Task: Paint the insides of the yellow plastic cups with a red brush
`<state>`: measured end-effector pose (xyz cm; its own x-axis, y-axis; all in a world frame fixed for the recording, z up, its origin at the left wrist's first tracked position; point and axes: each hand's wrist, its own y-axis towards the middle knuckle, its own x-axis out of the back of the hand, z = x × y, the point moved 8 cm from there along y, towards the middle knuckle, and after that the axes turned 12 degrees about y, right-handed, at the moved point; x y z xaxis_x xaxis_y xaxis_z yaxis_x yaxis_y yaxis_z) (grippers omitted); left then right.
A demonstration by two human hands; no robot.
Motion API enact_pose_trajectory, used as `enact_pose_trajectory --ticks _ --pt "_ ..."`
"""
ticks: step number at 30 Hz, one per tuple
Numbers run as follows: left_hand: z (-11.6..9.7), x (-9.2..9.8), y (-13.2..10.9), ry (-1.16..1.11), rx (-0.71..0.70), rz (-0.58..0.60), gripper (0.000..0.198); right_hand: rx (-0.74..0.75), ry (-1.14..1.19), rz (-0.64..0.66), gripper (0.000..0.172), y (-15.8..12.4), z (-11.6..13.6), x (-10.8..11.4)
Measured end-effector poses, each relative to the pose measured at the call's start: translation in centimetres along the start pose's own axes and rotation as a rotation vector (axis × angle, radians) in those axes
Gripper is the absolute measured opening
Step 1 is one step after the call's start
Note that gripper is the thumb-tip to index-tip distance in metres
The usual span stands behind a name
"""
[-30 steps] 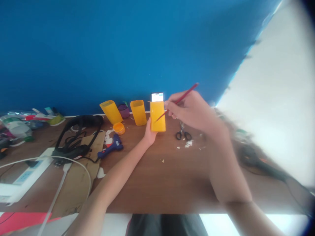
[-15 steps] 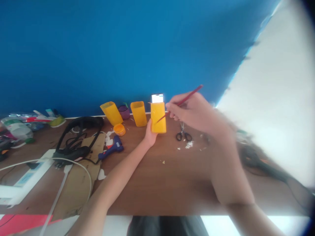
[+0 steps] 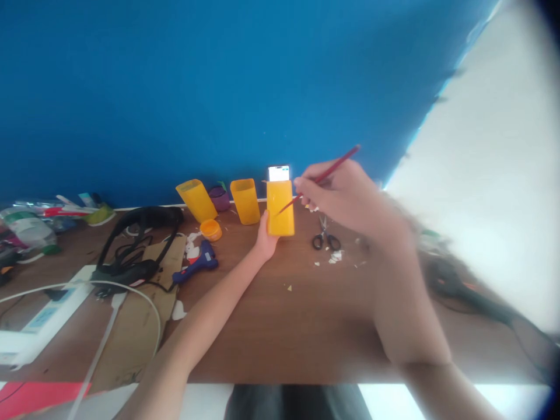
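Observation:
My left hand [image 3: 265, 238] grips the lower left side of an upright yellow box-shaped container [image 3: 280, 207] standing on the brown table [image 3: 280, 315]. My right hand [image 3: 339, 195] pinches a thin red paintbrush [image 3: 321, 177], and the brush tip touches the container's yellow front. A lit phone screen [image 3: 279, 172] shows just behind the container's top. Two more yellow containers [image 3: 196, 199] [image 3: 245, 200] stand to the left by the blue wall.
A small orange paint pot [image 3: 210, 229], a blue glue gun [image 3: 196, 262], black scissors [image 3: 326, 238] and paper scraps lie near the containers. Black headphones [image 3: 135, 239], cardboard, a white power strip [image 3: 41, 318] and cables fill the left side. A dark tool lies at the right.
The brush in my right hand shifted slightly against the yellow container's front. My left hand kept its hold on the container.

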<state>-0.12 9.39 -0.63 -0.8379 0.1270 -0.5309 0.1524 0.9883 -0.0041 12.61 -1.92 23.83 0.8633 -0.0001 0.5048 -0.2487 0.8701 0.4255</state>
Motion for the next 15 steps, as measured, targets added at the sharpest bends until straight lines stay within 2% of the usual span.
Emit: enact_pose_trajectory --ticks 2,4,7,10,12,15 --pt "-0.1 0.0 0.0 -0.009 0.003 -0.011 0.045 0.003 -0.002 0.02 0.028 0.5 -0.2 -0.6" --pt "0.0 0.1 -0.1 -0.015 0.016 -0.017 0.045 -0.012 -0.022 0.002 0.029 0.7 -0.8 -0.2" --pt "0.1 0.2 0.0 -0.019 0.023 0.007 0.045 -0.07 -0.098 -0.085 0.029 0.5 -2.0 1.7" --pt "0.1 0.2 0.1 -0.032 0.016 0.036 0.046 -0.068 -0.144 -0.151 0.031 0.0 -2.3 3.2" --pt "0.1 0.2 0.1 -0.034 0.016 0.036 0.045 -0.023 -0.103 -0.153 0.032 -0.1 -1.9 3.2" --pt "0.1 0.2 -0.1 -0.017 0.019 0.002 0.043 0.043 -0.014 -0.105 0.031 0.3 -0.8 1.7"
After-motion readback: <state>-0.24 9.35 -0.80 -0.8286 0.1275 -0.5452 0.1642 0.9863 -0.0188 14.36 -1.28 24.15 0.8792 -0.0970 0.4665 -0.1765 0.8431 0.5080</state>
